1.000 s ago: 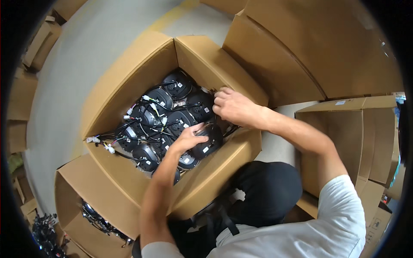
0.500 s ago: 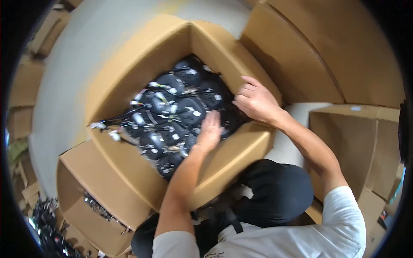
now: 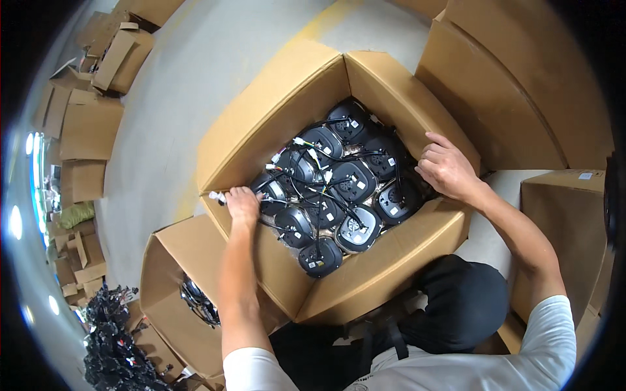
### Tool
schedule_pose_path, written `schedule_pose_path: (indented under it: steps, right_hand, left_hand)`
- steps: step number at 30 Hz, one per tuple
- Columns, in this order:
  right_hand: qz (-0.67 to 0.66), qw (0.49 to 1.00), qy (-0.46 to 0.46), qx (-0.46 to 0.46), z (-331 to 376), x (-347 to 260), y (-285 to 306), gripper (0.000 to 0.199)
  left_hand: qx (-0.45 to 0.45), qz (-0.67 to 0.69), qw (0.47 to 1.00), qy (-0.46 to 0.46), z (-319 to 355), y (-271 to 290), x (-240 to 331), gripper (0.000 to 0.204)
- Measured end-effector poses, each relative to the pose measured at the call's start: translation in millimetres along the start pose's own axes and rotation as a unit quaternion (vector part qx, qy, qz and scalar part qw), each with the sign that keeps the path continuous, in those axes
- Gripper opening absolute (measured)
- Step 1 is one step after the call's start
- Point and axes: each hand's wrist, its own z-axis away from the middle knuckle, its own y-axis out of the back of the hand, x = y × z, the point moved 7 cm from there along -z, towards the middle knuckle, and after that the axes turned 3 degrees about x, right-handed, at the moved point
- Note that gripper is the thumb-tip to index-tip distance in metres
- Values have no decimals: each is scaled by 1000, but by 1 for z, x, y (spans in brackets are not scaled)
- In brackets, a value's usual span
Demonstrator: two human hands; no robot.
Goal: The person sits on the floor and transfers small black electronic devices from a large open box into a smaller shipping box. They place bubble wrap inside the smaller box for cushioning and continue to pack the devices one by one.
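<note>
A large open cardboard box [image 3: 385,244] holds several rounded black parts [image 3: 354,181] with motor-like centres, black cables and white plugs. At its left rim my left hand [image 3: 243,204] has its fingers closed around a black cable; white plugs [image 3: 218,197] stick out beyond the fingers over the rim. Over the right corner of the box hangs my right hand [image 3: 447,167], beside the inner wall. Its fingers are curled down and one digit points out; what lies under the fingertips is hidden. Nearest to it is a black part [image 3: 399,199] in the right corner.
Against the box's lower left side stands a smaller open carton [image 3: 166,306] with black cabled parts in it. A dark heap of cables [image 3: 114,342] lies farther left. Tall cardboard [image 3: 502,85] and another open carton [image 3: 561,221] stand on the right. Stacked cartons [image 3: 91,130] line the far left.
My left hand has moved from above the parts in the middle to the cable at the left rim and closed on it. My right hand stays at the right corner. The view has shifted.
</note>
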Motion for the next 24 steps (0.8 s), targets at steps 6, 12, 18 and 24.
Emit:
schedule_pose_path:
  steps: [6, 12, 18, 24]
  right_hand:
    - [-34, 999, 2, 34, -9, -10, 2, 24]
    - [-19, 999, -17, 31, 12, 5, 3, 24]
    - [-24, 999, 7, 35, -4, -2, 3, 25]
    - [6, 999, -10, 40, 9, 2, 5, 24]
  left_hand:
    - [-52, 286, 909, 300, 71, -57, 104, 103]
    - [73, 371, 904, 201, 62, 16, 84, 79]
    - [-43, 438, 865, 241, 82, -67, 110, 118]
    - [-99, 461, 865, 170, 100, 24, 115, 57]
